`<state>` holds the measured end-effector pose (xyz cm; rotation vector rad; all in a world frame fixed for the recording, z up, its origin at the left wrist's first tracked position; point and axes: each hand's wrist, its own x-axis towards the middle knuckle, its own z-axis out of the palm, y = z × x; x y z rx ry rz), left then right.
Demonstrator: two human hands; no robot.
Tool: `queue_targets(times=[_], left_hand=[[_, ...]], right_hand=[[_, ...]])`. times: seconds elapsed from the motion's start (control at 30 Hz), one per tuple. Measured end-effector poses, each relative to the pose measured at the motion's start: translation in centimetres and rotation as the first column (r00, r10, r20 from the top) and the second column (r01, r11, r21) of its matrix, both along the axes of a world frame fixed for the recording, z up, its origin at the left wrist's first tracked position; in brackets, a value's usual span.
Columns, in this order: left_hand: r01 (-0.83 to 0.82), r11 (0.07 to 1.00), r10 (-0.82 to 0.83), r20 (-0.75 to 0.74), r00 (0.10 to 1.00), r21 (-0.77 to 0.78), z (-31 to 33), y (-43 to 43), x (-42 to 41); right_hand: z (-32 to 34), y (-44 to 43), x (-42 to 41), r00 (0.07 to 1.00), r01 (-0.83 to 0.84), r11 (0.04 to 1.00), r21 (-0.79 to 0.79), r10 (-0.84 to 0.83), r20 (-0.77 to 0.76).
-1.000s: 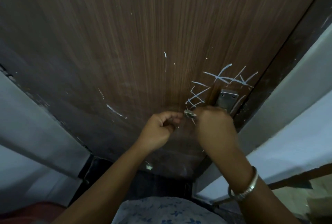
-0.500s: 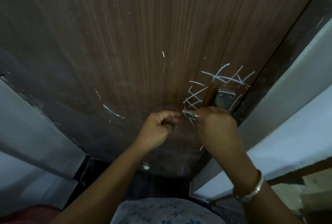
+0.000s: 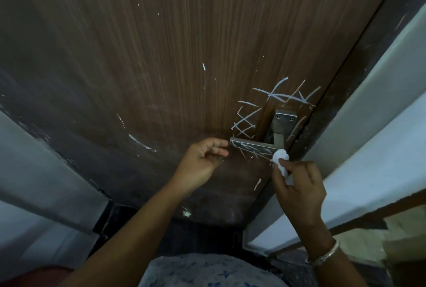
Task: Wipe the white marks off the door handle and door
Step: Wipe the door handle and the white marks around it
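Note:
A dark wooden door (image 3: 161, 56) fills the view. White crossed marks (image 3: 245, 123) run left of and above the metal handle plate (image 3: 283, 123). The silver lever handle (image 3: 251, 146) also carries white streaks. My right hand (image 3: 297, 185) is shut on a small white wad of tissue (image 3: 280, 157), which touches the lever's right end. My left hand (image 3: 202, 162) is curled loosely, its fingertips by the lever's left tip; whether it touches is unclear.
The dark door frame (image 3: 368, 40) and a pale wall (image 3: 380, 125) lie to the right. Another pale wall (image 3: 34, 167) is at left. Stray white scratches (image 3: 141, 142) dot the door lower left. My patterned clothing (image 3: 207, 270) shows at the bottom.
My right hand has slid off the lever, down and to the right, uncovering the streaked handle and the tissue. The left hand stays near the lever's tip.

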<state>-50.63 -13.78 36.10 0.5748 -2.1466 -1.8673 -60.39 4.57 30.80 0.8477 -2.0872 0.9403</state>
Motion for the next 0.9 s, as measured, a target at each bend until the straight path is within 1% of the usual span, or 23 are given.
queue_targets(times=[0.1, 0.23, 0.3, 0.43, 0.53, 0.6, 0.73, 0.83, 0.9], left_hand=[[0.000, 1.000, 0.000, 0.002, 1.000, -0.004, -0.2, -0.1, 0.1], [0.012, 1.000, -0.012, 0.010, 1.000, -0.010, -0.5, -0.2, 0.2], [0.012, 1.000, -0.012, 0.010, 1.000, -0.004, -0.6, -0.2, 0.4], [0.010, 1.000, -0.010, 0.014, 1.000, -0.002, -0.6, -0.4, 0.6], [0.008, 1.000, -0.008, 0.004, 1.000, 0.004, -0.5, -0.3, 0.5], [0.030, 1.000, -0.030, 0.005, 1.000, 0.003, -0.4, -0.1, 0.5], [0.034, 0.999, -0.034, 0.006, 0.999, 0.018, -0.4, -0.2, 0.7], [0.019, 0.999, -0.019, 0.008, 1.000, 0.032, -0.4, -0.3, 0.6], [0.025, 0.999, -0.025, 0.011, 1.000, 0.029, -0.4, -0.2, 0.5]], right_hand=[[0.1, -0.7, -0.4, 0.999, -0.029, 0.999, 0.021, 0.029, -0.030], [-0.2, -1.2, -0.7, 0.992, -0.067, 0.990, 0.125, 0.079, -0.097], [-0.3, -0.9, -0.9, 0.994, -0.048, 0.990, 0.129, 0.060, -0.094], [-0.2, -0.6, -1.2, 0.994, -0.029, 0.996, 0.088, 0.038, -0.100], [-0.5, -1.4, -1.0, 0.982, -0.079, 0.985, 0.154, 0.103, -0.157], [-0.9, -1.5, -1.0, 0.981, -0.086, 0.978, 0.189, 0.116, -0.158], [-1.0, -0.3, -1.5, 0.990, -0.053, 0.987, 0.153, 0.072, -0.118], [-0.5, -0.8, -1.2, 0.985, -0.063, 0.991, 0.119, 0.081, -0.153], [-0.3, -1.8, -0.9, 0.976, -0.075, 0.987, 0.142, 0.102, -0.190]])
